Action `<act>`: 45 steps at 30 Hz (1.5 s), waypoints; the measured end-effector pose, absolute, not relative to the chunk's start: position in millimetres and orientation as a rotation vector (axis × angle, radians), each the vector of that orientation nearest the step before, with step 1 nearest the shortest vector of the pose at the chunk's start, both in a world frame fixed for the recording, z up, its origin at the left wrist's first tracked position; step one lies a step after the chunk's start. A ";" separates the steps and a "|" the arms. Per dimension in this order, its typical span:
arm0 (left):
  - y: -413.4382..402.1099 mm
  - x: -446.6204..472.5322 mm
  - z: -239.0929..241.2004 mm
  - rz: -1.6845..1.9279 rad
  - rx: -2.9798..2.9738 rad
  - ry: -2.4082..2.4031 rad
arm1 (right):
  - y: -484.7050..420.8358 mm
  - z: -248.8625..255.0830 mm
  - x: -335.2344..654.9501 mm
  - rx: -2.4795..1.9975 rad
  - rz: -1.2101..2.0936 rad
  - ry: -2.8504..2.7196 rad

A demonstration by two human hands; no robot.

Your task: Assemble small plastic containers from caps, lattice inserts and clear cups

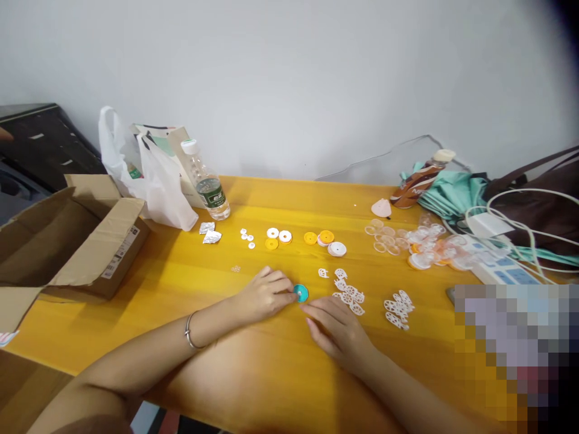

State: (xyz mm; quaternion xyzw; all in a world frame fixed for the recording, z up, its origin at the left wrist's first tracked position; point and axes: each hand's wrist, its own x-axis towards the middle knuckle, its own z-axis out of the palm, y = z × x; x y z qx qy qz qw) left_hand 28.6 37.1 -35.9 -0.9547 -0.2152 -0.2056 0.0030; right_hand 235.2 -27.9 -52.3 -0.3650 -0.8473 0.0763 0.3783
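Note:
A small teal plastic disc (301, 293) with a pale centre is at the middle of the table. My left hand (269, 293) has its fingers curled and its fingertips closed on the disc's left edge. Just below and right of the disc, my right hand (339, 331) has its fingers stretched and its thumb apart; nothing shows in it. White openwork plastic pieces (349, 294) lie beside my right hand, with a second group (398, 309) farther right. Beyond my hands are white and orange discs (272, 244), and another cluster of orange and white discs (337, 249).
An open cardboard box (126, 265), white plastic bag (165, 193) and water bottle (210, 193) stand left. Foil pieces (211, 237) and small white discs (251, 245) lie nearby. At right are clear plastic rings (384, 239), a brown drink bottle (418, 184), a power strip (502, 268) and cables.

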 end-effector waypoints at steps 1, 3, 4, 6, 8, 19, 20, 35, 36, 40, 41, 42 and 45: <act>37.4 25.0 -34.1 -0.664 -2.989 -0.689 | -27.1 -53.2 235.1 -0.970 0.195 -2.166; 42.0 12.4 -28.0 -0.684 -2.972 -0.758 | -25.3 -56.1 235.1 -1.031 0.178 -2.165; 46.6 2.9 -24.0 -0.684 -2.966 -0.816 | -24.1 -57.9 235.1 -1.056 0.161 -2.163; 59.4 -21.5 -15.2 -0.655 -2.996 -0.982 | -21.7 -61.8 235.0 -1.107 0.118 -2.148; 73.6 -50.0 -7.2 -0.616 -3.091 -1.199 | -19.1 -65.4 234.5 -1.158 0.076 -2.117; 93.3 -98.5 -15.1 -0.382 -3.374 -1.691 | -8.9 -71.4 228.9 -1.173 0.113 -2.123; 93.5 -97.0 -16.6 -0.396 -3.367 -1.706 | -8.3 -71.4 228.6 -1.170 0.114 -2.120; 90.9 -93.1 -20.0 -0.464 -3.373 -1.702 | -0.2 -65.0 222.0 -1.229 0.195 -2.137; 90.7 -92.8 -19.6 -0.458 -3.378 -1.697 | -0.2 -64.9 222.3 -1.222 0.191 -2.135; 90.3 -91.7 -19.0 -0.431 -3.352 -1.663 | -2.3 -64.8 224.0 -1.191 0.181 -2.103; 90.0 -91.4 -19.1 -0.425 -3.330 -1.641 | -2.9 -64.4 224.3 -1.186 0.180 -2.092; 89.6 -91.1 -19.2 -0.418 -3.308 -1.610 | -3.5 -63.8 224.7 -1.182 0.181 -2.081; 87.4 -90.4 -18.9 -0.400 -3.241 -1.513 | -4.6 -61.4 226.2 -1.178 0.202 -2.059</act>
